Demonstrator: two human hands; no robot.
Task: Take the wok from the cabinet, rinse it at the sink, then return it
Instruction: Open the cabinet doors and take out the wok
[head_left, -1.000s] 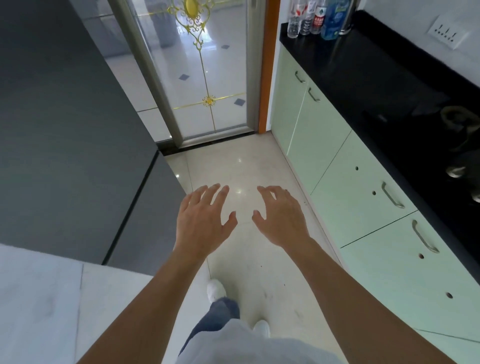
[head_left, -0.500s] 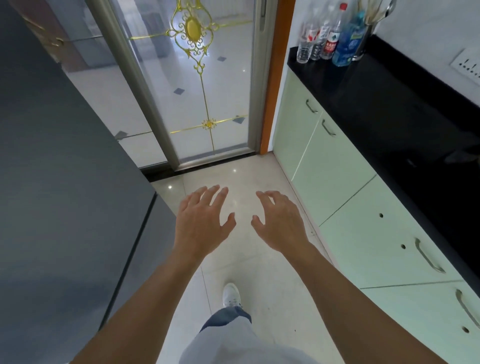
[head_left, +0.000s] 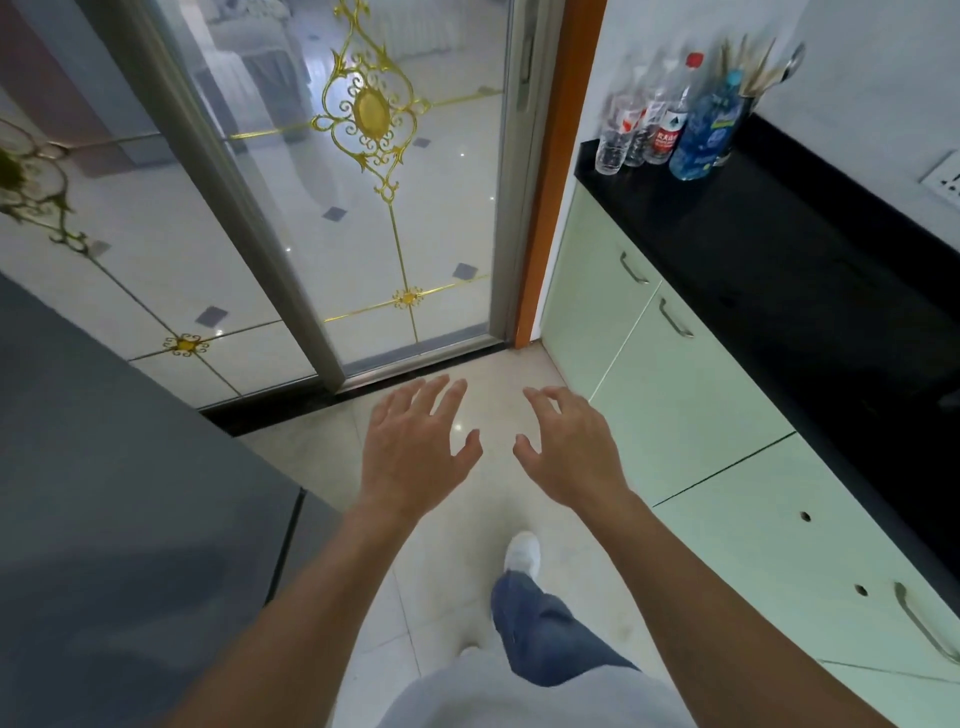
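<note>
I stand on a pale, glossy tiled floor (head_left: 467, 525) in a narrow kitchen, facing a sliding glass door (head_left: 374, 197) with gold scrollwork and a grey metal frame, an orange door jamb (head_left: 558, 171) at its right edge. Along my right runs a row of mint-green cabinets (head_left: 691, 410) with curved metal handles, topped by a black tabletop (head_left: 810, 260); at its far end, against the white wall, a cluster of clear plastic bottles (head_left: 641, 124) stands just beside a blue bottle (head_left: 704, 135) and a holder of utensils (head_left: 756, 78). On my left a dark grey surface (head_left: 114, 493) fills the view. My left hand (head_left: 415, 457) and right hand (head_left: 569, 452) hover side by side over the floor, palms down, fingers spread and slightly curled, holding nothing. One white shoe (head_left: 522, 553) and a blue trouser leg (head_left: 540, 629) show below them. The wok is nowhere visible; the cabinet doors I can see are all closed
</note>
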